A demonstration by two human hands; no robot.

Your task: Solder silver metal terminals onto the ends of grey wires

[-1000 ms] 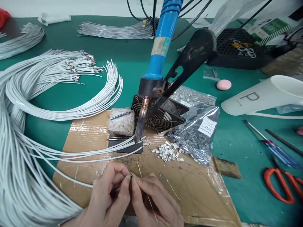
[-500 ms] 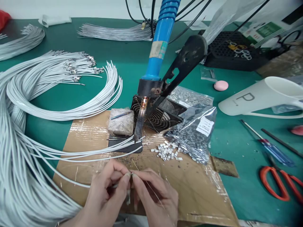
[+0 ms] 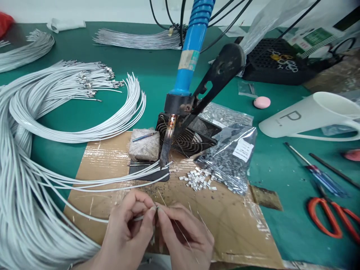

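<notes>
My left hand [image 3: 126,228] pinches the end of a white wire [image 3: 84,213] that runs off to the left. My right hand [image 3: 185,236] meets it fingertip to fingertip, pinched on a small part at the wire's end that I cannot make out, with a thin strand of solder wire [image 3: 182,236] lying across its fingers. Both hands hover over the taped cardboard sheet [image 3: 239,221] at the near edge. Beyond them a blue-handled soldering iron [image 3: 188,63] hangs in a black stand, its tip [image 3: 164,159] down among several white wire ends on a dark plate [image 3: 149,174].
Big bundles of white wires [image 3: 42,123] fill the left side. Loose small white parts [image 3: 199,180] and a bag of parts [image 3: 233,157] lie right of the iron, before a black fan grille [image 3: 191,140]. Farther right: white jug [image 3: 309,116], screwdriver [image 3: 320,176], red-handled scissors [image 3: 332,219].
My hands stayed pinched together at the wire's end, shifting only slightly. The camera view drifted a little; the iron and wires have not moved.
</notes>
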